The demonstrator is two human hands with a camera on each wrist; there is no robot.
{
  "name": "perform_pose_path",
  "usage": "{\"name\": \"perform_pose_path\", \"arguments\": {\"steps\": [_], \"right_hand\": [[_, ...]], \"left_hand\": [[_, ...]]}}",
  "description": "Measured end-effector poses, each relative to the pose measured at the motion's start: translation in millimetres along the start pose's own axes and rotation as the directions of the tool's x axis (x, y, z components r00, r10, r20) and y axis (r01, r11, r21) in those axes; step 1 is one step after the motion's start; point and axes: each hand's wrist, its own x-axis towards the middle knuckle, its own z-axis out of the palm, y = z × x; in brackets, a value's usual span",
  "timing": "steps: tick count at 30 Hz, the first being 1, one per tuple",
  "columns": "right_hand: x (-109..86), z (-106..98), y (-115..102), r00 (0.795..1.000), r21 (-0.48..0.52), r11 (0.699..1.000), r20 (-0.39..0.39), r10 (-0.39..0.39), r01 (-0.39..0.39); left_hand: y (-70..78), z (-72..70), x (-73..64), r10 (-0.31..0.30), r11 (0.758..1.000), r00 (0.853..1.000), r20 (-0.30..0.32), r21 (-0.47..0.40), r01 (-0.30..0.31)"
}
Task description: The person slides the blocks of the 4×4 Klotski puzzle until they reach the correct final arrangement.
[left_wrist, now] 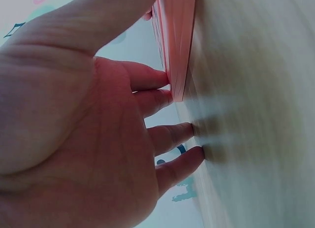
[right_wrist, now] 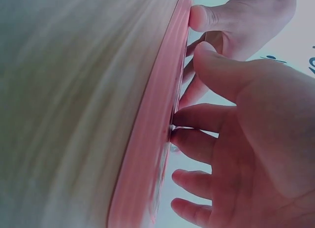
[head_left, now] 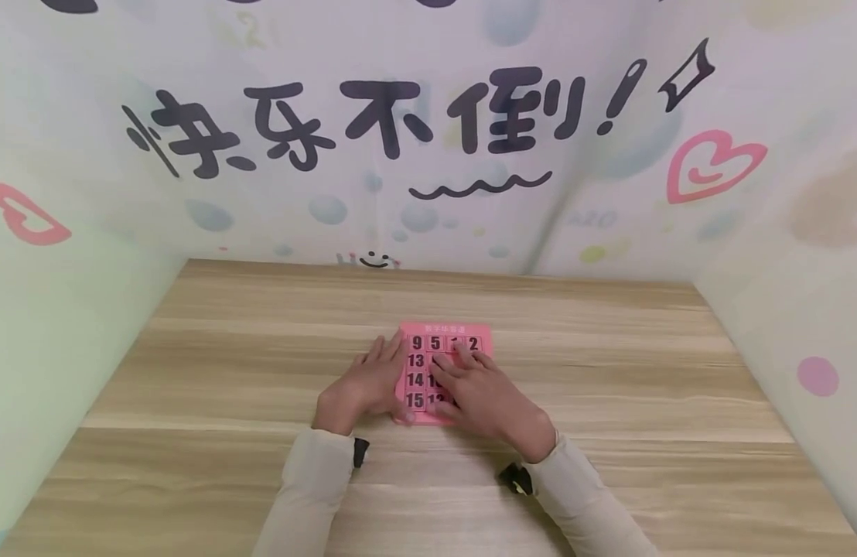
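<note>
A pink sliding number puzzle [head_left: 414, 381] lies flat on the table, its numbered tiles in a square frame. Along its left side rests my left hand [head_left: 374, 381], thumb on the near-left corner. In the left wrist view two of its fingers [left_wrist: 150, 76] touch the frame's edge, while two more reach the tabletop beyond. My right hand [head_left: 486, 393] spreads over the right part of the board and hides several tiles. Its fingertips touch the tiles in the right wrist view, where the thumb [right_wrist: 216, 73] is held above the board's face.
The wood-grain table [head_left: 220, 371] extends around the puzzle. A printed white backdrop [head_left: 373, 209] rises at the far edge, with pale side walls [head_left: 769, 294] left and right. Dark wrist pieces [head_left: 517, 478] show at the cuffs.
</note>
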Motion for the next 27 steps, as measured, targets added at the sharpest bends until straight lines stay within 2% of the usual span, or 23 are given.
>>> {"name": "perform_pose_path", "arguments": {"steps": [9,16,19,27], "right_hand": [[-5.7,-2.1,10.3,1.000,0.020,1.000,0.014,0.011,-0.011],[-19.7,-19.3,31.2,0.989,0.053,0.989,0.068,0.133,-0.137],[-24.4,-24.7,35.2,0.983,0.055,0.986,0.102,0.151,-0.157],[-26.5,-27.0,35.8,0.983,0.027,0.990,0.128,0.132,-0.136]], "left_hand": [[1.3,1.2,-2.4,0.004,1.000,1.000,-0.001,-0.015,-0.004],[1.4,1.2,-1.8,-0.011,1.000,1.000,-0.007,-0.027,0.010],[1.3,1.5,-1.1,-0.010,1.000,1.000,-0.001,-0.026,0.010],[0.4,1.9,-0.5,-0.024,0.999,1.000,0.003,-0.030,0.024]]}}
